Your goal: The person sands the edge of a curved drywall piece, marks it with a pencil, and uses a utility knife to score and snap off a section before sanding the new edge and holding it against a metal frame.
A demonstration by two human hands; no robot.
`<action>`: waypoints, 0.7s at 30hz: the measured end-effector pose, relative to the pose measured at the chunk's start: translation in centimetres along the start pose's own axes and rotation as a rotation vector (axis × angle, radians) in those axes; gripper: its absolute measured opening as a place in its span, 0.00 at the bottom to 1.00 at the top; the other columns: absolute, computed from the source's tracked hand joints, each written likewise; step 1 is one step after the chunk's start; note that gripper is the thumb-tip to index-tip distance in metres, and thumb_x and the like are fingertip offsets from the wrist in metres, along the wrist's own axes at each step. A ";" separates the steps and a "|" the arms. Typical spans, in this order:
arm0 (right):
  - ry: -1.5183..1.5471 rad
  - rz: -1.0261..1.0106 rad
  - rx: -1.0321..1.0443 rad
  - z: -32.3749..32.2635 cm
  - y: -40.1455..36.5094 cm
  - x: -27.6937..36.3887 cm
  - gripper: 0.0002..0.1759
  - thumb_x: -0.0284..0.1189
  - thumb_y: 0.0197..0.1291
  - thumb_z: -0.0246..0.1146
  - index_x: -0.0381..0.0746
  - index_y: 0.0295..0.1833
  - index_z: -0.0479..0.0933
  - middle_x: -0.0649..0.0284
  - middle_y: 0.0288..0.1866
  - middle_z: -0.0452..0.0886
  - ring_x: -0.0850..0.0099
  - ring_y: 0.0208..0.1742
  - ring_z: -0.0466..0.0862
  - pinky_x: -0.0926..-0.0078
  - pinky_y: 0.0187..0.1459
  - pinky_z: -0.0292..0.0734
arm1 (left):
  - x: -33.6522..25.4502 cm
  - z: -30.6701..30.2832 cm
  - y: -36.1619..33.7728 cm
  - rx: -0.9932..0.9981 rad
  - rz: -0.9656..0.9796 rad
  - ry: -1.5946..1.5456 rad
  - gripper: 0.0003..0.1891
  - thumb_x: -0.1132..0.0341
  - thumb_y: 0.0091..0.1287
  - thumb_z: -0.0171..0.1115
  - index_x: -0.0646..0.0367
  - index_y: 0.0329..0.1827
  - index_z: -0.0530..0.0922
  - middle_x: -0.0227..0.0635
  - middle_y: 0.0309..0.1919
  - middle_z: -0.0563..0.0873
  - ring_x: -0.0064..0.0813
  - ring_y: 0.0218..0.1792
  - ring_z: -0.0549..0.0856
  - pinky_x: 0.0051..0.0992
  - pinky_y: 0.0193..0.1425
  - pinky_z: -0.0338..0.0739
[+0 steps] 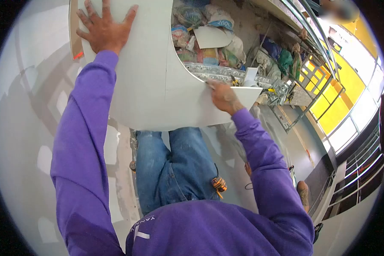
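Note:
A large white board [145, 98], resembling plasterboard, lies in front of my legs, with a concave curved edge cut into its far right side. A thin line is marked down its surface near the curve. My left hand [104, 29] presses flat on the far left of the board, fingers spread. At the curved edge, my right hand [225, 97] is closed, slightly blurred by motion. A small dark tip shows by its fingers, but I cannot make out what it is.
Filled bags [219, 19] and a white offcut [212, 37] lie beyond the board, beside perforated metal profiles [217, 70]. Metal scaffold rails [315, 30] stand at the right. A tape measure [219, 184] hangs at my hip. Another person's shoe [303, 194] shows at the right.

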State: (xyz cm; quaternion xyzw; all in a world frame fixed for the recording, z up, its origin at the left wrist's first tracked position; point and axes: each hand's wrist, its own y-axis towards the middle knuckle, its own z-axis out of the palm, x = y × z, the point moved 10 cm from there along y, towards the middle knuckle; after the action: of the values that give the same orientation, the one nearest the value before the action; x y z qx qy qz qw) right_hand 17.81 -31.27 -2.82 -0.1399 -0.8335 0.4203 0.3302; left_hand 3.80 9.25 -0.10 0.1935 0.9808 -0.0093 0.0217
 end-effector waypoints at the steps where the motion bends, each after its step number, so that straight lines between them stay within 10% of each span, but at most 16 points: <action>1: 0.127 0.053 -0.083 -2.7 2.0 2.5 0.34 0.31 0.65 0.62 0.47 0.79 0.72 0.42 0.58 0.85 0.50 0.60 0.84 0.55 0.64 0.77 | 0.3 0.3 0.5 -0.065 0.021 -0.060 0.53 0.19 0.65 0.52 0.30 0.90 0.49 0.45 0.89 0.51 0.56 0.88 0.45 0.72 0.83 0.39; 8: 0.651 0.229 -0.508 -14.8 11.4 12.0 0.26 0.29 0.66 0.59 0.35 0.68 0.79 0.37 0.46 0.87 0.38 0.48 0.87 0.47 0.53 0.83 | 0.5 -0.1 -0.1 -0.096 0.035 -0.167 0.52 0.14 0.64 0.46 0.24 0.89 0.52 0.48 0.88 0.54 0.58 0.88 0.47 0.72 0.83 0.41; 12: 0.431 0.119 -0.703 -14.9 9.1 13.3 0.26 0.25 0.66 0.58 0.31 0.69 0.76 0.35 0.46 0.86 0.38 0.48 0.87 0.45 0.52 0.81 | -0.3 -0.7 -0.5 -0.019 0.002 0.023 0.53 0.28 0.68 0.61 0.36 0.91 0.48 0.43 0.90 0.47 0.51 0.89 0.43 0.68 0.85 0.39; 15: 0.329 0.108 -0.347 -8.4 5.9 10.5 0.28 0.24 0.66 0.56 0.31 0.72 0.73 0.36 0.50 0.86 0.37 0.52 0.86 0.45 0.57 0.81 | -0.1 -0.3 -0.5 -0.067 0.033 -0.009 0.52 0.23 0.67 0.55 0.32 0.90 0.49 0.45 0.89 0.49 0.53 0.89 0.44 0.69 0.84 0.40; 21: -0.152 -0.253 -0.323 -5.0 -6.2 -0.2 0.25 0.19 0.60 0.55 0.33 0.65 0.76 0.40 0.51 0.86 0.43 0.56 0.86 0.50 0.68 0.74 | 0.5 0.3 -0.2 -0.060 0.036 -0.073 0.52 0.18 0.65 0.50 0.28 0.90 0.50 0.46 0.89 0.50 0.55 0.88 0.45 0.70 0.83 0.41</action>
State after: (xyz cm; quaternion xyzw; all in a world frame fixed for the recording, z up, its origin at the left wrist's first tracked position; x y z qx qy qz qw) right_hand 21.59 -32.12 4.15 -0.0529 -0.9234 0.2459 0.2899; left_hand 3.30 9.23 -0.39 0.2098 0.9756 0.0137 0.0635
